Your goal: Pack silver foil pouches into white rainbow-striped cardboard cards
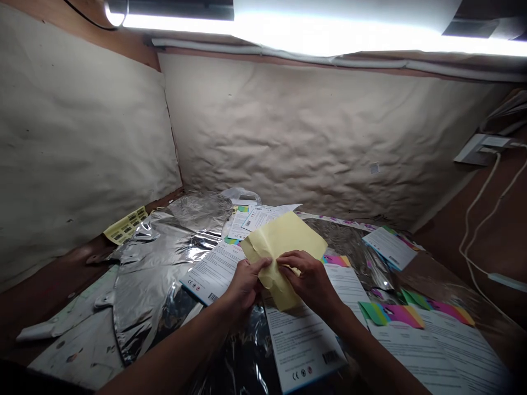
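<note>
A creased, pale yellow paper sheet (294, 233) is held up over the work surface, plain on the side I see. My left hand (246, 282) grips its left part, with the thumb on top and the fingers underneath, mostly hidden. My right hand (303, 272) is closed, its thumb and fingertips pinching at the middle of the sheet close to my left thumb. Whether a small piece sits between the right fingertips I cannot make out. Below the sheet lies a white printed packet (304, 351) with a barcode; another printed packet (216, 269) lies left of it.
Shiny plastic film (164, 269) covers the left of the table. A yellow sheet of barcode labels (125, 225) lies at the left edge. More colour-topped packets (432, 340) spread to the right, one packet (391, 247) farther back. White cables (467, 230) hang at right; a tube light (177, 23) is overhead.
</note>
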`<state>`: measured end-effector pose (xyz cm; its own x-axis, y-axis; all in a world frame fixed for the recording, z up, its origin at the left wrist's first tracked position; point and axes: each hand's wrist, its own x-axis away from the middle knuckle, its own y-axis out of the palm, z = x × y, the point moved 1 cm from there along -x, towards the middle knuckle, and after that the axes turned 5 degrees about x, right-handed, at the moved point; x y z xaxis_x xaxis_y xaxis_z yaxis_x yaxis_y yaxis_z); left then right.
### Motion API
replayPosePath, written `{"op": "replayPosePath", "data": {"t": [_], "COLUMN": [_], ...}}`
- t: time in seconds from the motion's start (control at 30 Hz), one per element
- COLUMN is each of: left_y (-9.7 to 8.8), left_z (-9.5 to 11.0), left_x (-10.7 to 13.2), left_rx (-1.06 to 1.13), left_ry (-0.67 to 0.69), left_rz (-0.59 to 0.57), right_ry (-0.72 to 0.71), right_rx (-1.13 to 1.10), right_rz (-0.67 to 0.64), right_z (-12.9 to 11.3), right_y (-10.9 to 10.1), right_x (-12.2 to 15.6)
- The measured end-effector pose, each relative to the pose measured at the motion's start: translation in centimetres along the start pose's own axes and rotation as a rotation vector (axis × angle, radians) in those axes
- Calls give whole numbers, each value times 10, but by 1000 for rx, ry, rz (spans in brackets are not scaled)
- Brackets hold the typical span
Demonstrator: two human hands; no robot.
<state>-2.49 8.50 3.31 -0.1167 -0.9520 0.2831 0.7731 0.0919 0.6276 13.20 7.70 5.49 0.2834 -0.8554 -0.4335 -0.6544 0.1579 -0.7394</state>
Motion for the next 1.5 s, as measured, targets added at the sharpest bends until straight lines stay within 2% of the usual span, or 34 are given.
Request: {"op": "replayPosePath", "data": {"t": [0.1, 0.33, 0.53, 0.63, 0.73, 0.93, 1.13, 1.33, 1.5], "left_y": [-1, -4, 4, 7, 5, 5, 6, 4, 2], "left_z": [-2, -7, -3, -4, -7, -6, -4, -4, -5], "left_x": [1, 1, 16, 25, 28, 33, 33, 30, 27], "left_rx": [-18, -58, -211, -236, -322, -342, -336, -428, -461], "left_ry": [-13, 35, 169, 229, 304, 263, 270, 303, 367], "left_rz": [-8, -82, -181, -185, -125, -119, -106, -154, -143], "right_ry": [62, 311, 436, 443, 421, 391, 369, 372, 403], "right_rx": [-132, -529, -649, -580, -436, -350, -460, -390, -615], "right_rz": [-8, -79, -64, -66, -62, -30, -68, -50, -97], "right_z": [-1, 0, 1, -1, -6, -14, -11, -7, -1], "right_y": [-1, 0, -3, -5, -8, -14, -14, -12, -12], "right_x": [2, 2, 3, 5, 7, 11, 8, 9, 6]}}
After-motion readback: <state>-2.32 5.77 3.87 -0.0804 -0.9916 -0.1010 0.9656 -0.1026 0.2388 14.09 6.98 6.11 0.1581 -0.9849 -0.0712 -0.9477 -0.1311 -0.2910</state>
